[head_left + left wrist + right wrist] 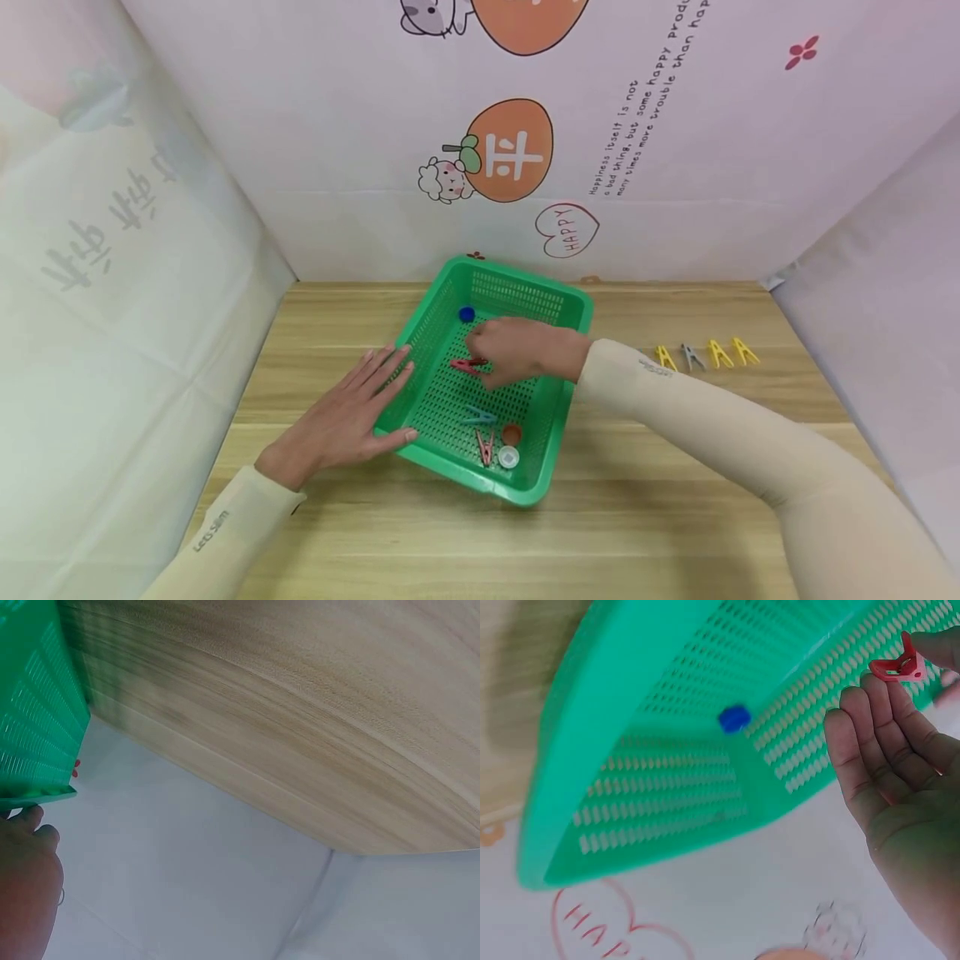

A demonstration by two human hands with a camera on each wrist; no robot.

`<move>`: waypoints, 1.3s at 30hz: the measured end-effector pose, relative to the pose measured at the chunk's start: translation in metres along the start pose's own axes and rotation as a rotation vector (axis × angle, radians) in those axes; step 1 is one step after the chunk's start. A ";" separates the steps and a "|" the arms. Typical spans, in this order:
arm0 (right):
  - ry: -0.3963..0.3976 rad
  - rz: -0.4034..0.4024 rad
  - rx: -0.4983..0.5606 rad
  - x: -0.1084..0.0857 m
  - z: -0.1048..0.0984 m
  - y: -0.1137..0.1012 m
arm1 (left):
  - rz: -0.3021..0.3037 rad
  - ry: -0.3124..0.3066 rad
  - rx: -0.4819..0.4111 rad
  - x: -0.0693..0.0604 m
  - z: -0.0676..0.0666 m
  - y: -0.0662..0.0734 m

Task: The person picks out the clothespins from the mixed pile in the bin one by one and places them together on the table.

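The right hand point(513, 350) pinches a red clothespin point(900, 669) between thumb and fingers inside the green basket point(491, 486); the left hand point(337, 421) lies spread on the basket's left rim. Near the basket's near-right corner are a light blue clip point(480, 415), a pink clip point(485, 450), an orange cap point(512, 434) and a white cap point(508, 457); a blue cap point(467, 314) sits by its far-left corner. Toward the table's point(645, 517) right edge lie three yellow clips point(718, 354) and one grey clip point(692, 357).

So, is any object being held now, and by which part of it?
The right hand pinches a red clothespin between thumb and fingertips; which end is gripped, I cannot tell. The left hand touches the basket's rim.
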State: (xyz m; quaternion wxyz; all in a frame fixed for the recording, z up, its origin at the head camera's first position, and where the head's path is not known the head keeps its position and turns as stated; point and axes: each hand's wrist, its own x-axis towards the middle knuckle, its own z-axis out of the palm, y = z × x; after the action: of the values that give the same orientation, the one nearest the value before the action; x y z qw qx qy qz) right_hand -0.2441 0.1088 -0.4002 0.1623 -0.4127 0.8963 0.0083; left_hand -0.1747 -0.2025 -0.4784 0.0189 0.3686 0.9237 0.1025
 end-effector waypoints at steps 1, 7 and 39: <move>0.019 0.009 0.007 -0.005 -0.002 0.003 | 0.000 0.002 -0.003 0.000 0.000 0.000; 0.122 0.041 0.052 -0.033 -0.010 0.020 | 0.020 0.035 -0.013 0.000 0.002 0.000; 0.376 0.438 0.236 -0.165 0.016 0.064 | 0.023 0.031 0.002 -0.001 0.000 0.000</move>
State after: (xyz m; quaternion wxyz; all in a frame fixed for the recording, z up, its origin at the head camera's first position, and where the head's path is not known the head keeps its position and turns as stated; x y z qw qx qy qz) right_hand -0.1870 0.2748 -0.3738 0.0349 -0.1825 0.9729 -0.1376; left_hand -0.1739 -0.2026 -0.4787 0.0032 0.3778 0.9197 0.1073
